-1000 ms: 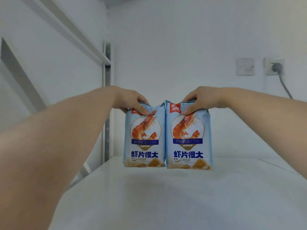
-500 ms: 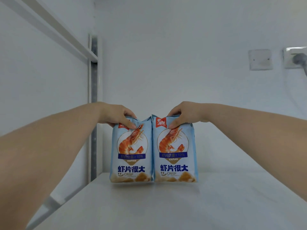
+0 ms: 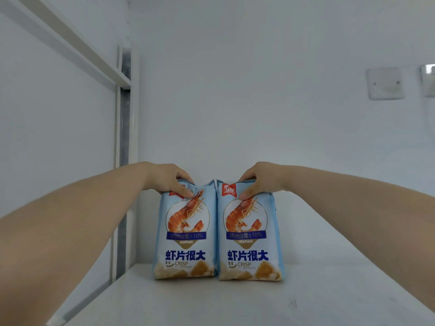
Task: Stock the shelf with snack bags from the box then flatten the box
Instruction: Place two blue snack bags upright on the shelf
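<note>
Shelf board, white and flat, fills the lower part of the view, and its left edge runs diagonally up to a metal post at the back left corner. Behind it the wall is plain white, carrying a blank cover plate high on the right and a socket cut off by the frame edge. A slanted white rail crosses the upper left and meets the post.

Two snack bags stand upright on the board near the back, side by side with their inner edges touching. The left bag sits just beside the post, with a narrow gap between its outer edge and the board's left edge. The right bag has wide bare board to its right, and bare board also lies in front of both bags.

The left hand is closed over the top edge of the left bag, fingers curled down onto the front face and pinching the top seam. The right hand grips the top of the right bag the same way, fingertips pressing on the front beside the red logo. Both bag bottoms rest on the board. No box is in view.
</note>
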